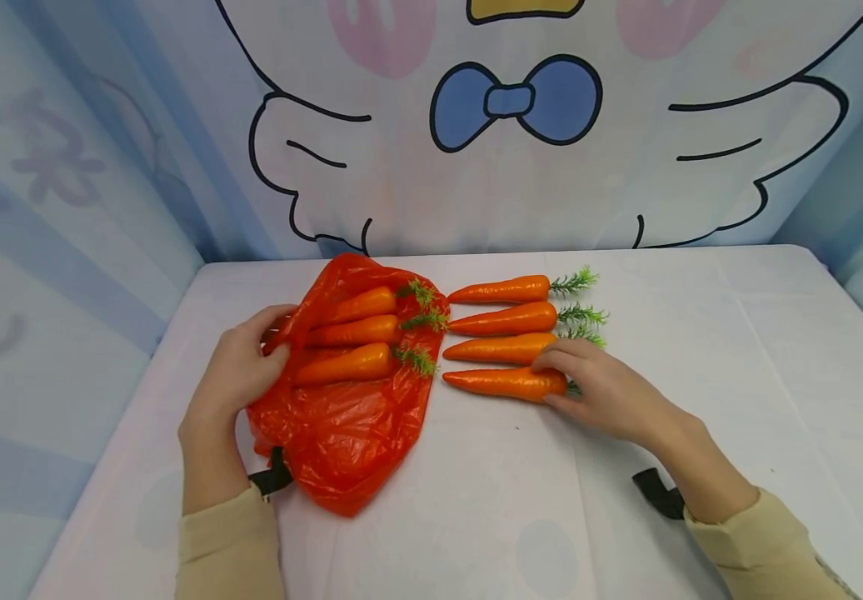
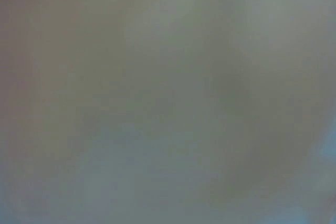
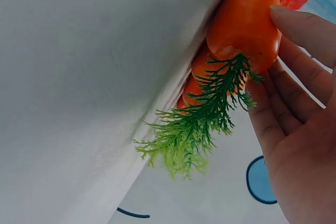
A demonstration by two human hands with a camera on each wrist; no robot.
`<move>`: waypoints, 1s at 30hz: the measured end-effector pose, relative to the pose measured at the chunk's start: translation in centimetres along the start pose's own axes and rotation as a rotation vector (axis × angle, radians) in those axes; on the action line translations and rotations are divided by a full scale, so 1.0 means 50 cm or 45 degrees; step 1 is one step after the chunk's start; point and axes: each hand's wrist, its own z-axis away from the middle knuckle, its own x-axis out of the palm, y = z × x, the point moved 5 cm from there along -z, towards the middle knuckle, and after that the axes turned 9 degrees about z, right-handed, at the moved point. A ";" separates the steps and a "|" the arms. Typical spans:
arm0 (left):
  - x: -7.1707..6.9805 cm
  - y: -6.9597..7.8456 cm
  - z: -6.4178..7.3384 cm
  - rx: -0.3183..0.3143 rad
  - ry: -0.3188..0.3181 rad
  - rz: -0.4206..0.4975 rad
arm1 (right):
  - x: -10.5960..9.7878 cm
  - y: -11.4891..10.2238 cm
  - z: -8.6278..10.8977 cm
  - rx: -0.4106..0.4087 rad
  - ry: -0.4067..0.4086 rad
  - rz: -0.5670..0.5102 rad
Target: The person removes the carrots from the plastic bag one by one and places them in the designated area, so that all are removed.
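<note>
Red bag, centre-left: your left hand pinches it, apparently for steadiness; your right hand grips the frame's lowest carrot.

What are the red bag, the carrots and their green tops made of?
The red bag looks like thin, shiny plastic: it crinkles and catches bright highlights. The carrots look smooth and glossy, maybe painted foam or plastic; I can't tell which. Their green tops seem to be molded plastic, with thin, branching, needle-like sprigs.
</note>
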 end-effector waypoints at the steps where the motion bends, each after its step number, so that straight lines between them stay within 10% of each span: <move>1: 0.000 -0.001 0.000 0.000 0.000 -0.002 | 0.000 -0.002 0.000 -0.006 0.002 0.006; 30: 0.000 -0.003 -0.002 0.013 0.003 0.004 | -0.022 -0.001 -0.006 -0.017 0.042 -0.059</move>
